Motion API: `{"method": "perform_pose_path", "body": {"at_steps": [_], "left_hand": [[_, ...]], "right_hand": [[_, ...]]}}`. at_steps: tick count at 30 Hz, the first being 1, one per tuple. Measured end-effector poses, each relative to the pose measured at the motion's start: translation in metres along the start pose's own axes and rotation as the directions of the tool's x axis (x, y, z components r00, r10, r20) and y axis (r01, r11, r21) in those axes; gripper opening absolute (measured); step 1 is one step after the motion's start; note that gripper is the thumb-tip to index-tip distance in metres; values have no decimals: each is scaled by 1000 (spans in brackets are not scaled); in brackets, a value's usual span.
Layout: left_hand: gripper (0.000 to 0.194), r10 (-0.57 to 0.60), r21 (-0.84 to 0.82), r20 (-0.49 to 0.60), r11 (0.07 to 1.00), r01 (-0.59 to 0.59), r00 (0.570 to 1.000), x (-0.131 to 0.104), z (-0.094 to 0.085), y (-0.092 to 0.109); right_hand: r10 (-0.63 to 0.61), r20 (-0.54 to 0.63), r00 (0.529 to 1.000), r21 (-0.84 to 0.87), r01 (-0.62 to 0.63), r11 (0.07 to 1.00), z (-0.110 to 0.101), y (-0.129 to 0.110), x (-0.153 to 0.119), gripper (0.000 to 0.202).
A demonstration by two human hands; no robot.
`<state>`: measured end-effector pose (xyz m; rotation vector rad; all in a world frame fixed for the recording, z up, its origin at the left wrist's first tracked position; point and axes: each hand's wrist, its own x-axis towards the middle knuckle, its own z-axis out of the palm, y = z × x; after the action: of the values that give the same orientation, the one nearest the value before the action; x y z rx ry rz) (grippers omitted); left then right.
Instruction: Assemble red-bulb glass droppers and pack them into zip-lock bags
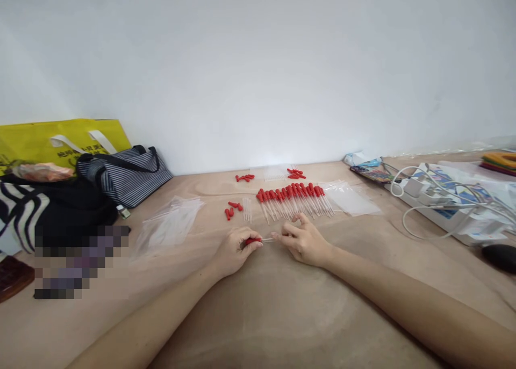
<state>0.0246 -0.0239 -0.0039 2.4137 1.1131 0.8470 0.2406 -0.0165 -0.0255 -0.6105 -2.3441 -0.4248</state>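
My left hand (pixel 237 248) is closed round a red rubber dropper bulb (pixel 253 241). From the bulb's right end a thin clear glass tube (pixel 267 240) runs across to my right hand (pixel 303 241), whose thumb and forefinger pinch its far end. Just beyond my hands lies a row of droppers (pixel 290 200), red bulbs away from me and clear tips towards me. A few loose red bulbs (pixel 230 213) rest left of the row, beside several bare glass tubes (pixel 247 210).
Farther back are more red bulbs (pixel 296 173) and tubes (pixel 274 172). Clear plastic bags lie left (pixel 173 224) and right (pixel 350 197). A striped bag (pixel 124 175) and yellow bag (pixel 80 135) stand left; a power strip with white cables (pixel 447 213) and black mouse (pixel 500 257) sit right.
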Motion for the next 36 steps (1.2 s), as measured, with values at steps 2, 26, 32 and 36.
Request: {"method": "perform_pose_path", "body": {"at_steps": [2, 26, 32, 36], "left_hand": [[11, 37, 44, -1, 998, -37, 999, -1, 0, 0], [20, 233, 175, -37, 959, -223, 972, 3, 7, 3], [18, 147, 175, -53, 975, -136, 988, 3, 2, -3], [16, 121, 171, -54, 979, -110, 991, 2, -1, -8]], "right_hand": [[-59, -19, 998, -63, 58, 996, -1, 1, 0, 32], [194, 183, 964, 188, -228, 955, 2, -13, 9, 24], [227, 219, 949, 144, -262, 954, 0, -10, 12, 21], [195, 179, 964, 41, -205, 978, -4, -7, 11, 20]]}}
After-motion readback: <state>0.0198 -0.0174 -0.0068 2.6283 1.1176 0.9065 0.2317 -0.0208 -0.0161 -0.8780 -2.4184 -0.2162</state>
